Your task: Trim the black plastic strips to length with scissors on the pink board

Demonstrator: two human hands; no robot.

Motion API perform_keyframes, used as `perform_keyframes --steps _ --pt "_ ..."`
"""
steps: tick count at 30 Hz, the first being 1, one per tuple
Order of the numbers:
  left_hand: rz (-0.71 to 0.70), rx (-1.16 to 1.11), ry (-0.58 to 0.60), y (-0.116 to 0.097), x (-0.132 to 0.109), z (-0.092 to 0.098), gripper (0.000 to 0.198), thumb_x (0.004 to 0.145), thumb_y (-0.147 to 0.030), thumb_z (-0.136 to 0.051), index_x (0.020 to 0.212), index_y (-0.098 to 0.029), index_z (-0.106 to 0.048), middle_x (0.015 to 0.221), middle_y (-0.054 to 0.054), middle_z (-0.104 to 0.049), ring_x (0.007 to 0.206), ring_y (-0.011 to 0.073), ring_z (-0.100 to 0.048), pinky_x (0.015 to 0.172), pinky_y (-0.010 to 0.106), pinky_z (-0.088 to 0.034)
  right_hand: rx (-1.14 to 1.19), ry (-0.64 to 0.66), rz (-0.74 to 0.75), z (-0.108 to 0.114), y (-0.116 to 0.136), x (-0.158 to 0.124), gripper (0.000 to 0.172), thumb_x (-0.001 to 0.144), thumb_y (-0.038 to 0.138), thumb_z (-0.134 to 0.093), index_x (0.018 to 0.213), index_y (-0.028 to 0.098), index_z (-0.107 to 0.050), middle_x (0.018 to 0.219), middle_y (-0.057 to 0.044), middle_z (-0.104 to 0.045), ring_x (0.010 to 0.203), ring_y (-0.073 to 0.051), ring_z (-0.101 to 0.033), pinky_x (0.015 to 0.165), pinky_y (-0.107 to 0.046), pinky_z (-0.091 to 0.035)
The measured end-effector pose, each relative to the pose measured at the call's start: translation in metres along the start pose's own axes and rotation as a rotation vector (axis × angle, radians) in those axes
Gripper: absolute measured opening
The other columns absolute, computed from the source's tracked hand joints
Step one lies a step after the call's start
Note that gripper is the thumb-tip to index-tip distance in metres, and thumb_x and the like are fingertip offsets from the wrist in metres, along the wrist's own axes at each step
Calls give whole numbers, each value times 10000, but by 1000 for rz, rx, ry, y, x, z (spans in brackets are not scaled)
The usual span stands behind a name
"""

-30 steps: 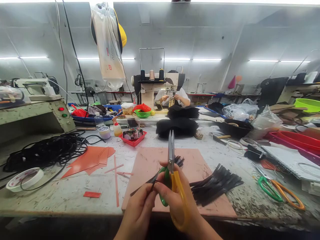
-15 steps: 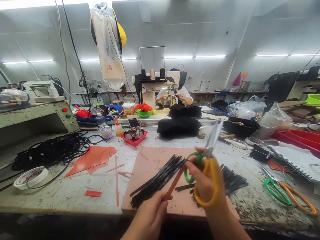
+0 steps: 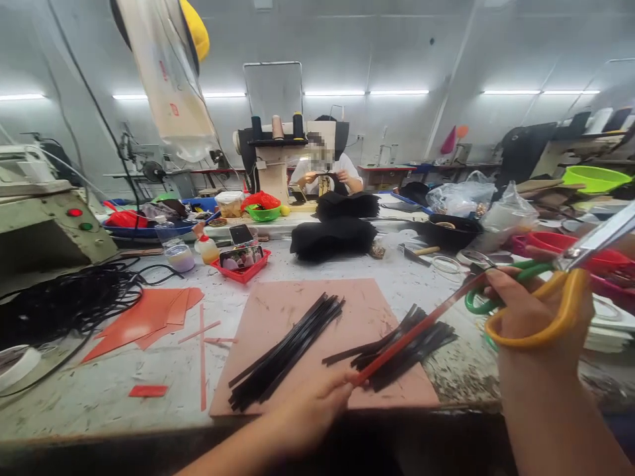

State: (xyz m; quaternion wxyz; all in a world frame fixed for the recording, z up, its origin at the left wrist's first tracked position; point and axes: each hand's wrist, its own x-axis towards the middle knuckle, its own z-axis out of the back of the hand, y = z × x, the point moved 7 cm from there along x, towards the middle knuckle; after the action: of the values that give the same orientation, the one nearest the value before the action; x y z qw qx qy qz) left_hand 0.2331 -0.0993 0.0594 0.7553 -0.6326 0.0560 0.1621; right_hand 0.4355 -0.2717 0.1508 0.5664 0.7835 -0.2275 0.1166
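A narrow red strip [image 3: 419, 329] stretches slantwise between my two hands, above the board. My left hand [image 3: 320, 406] pinches its lower end at the board's front edge. Raised at the right, my right hand [image 3: 536, 307] holds the strip's upper end and also carries scissors [image 3: 563, 294] with one green and one yellow handle. The blades point up and to the right. Under the strip lies a fanned bundle of black strips [image 3: 411, 347]. Another bundle of black strips [image 3: 288, 354] rests on the pink board [image 3: 268, 297], left of it.
Red sheets [image 3: 149, 317] and thin red offcuts [image 3: 203, 357] lie left of the board. Behind are a red tray [image 3: 243, 268] with a phone, black stacked pieces [image 3: 332, 239] and a hammer [image 3: 421, 252]. A co-worker [image 3: 342, 168] sits at a sewing machine opposite.
My right hand has moved right with the scissors and the strip's end, and the strip now spans a longer gap. My left hand has shifted slightly right. The view has turned right.
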Motion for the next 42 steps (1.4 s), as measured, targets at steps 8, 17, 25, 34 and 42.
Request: perform_keyframes --steps 8,17,25,34,42 --pt "164 -66 247 1 58 -9 273 686 -461 -512 739 -206 -431 497 -82 -442 456 86 -389 501 229 -322 -84 49 -35 21 -34 40 349 564 190 -688 869 206 -520 654 51 -514 547 -101 -480 531 -239 -406" --pt "191 145 261 3 98 -7 112 568 -254 -641 624 -171 -590 545 -50 -525 558 109 -450 553 243 -329 -234 60 -148 37 -88 55 477 463 304 -663 892 190 -485 603 71 -480 487 -99 -442 431 -217 -375" --pt "201 147 162 14 107 -7 180 553 -310 -641 660 -168 -623 559 -38 -527 562 118 -462 522 237 -338 -440 326 -319 69 -98 -9 559 538 484 -718 977 177 -558 539 52 -504 408 -124 -452 364 -225 -350" --pt "182 83 120 12 110 -14 188 571 -319 -608 677 -165 -618 589 -34 -530 564 108 -449 515 227 -320 -475 1171 -311 73 -91 -213 351 838 509 -405 1017 240 -543 661 7 -573 541 -158 -512 521 -244 -343" --pt "169 124 113 9 108 -18 187 589 -317 -607 691 -161 -620 569 -35 -519 547 116 -440 514 245 -329 -535 1139 -296 51 -85 -207 382 852 521 -366 1008 210 -524 698 -13 -589 571 -172 -533 553 -247 -356"
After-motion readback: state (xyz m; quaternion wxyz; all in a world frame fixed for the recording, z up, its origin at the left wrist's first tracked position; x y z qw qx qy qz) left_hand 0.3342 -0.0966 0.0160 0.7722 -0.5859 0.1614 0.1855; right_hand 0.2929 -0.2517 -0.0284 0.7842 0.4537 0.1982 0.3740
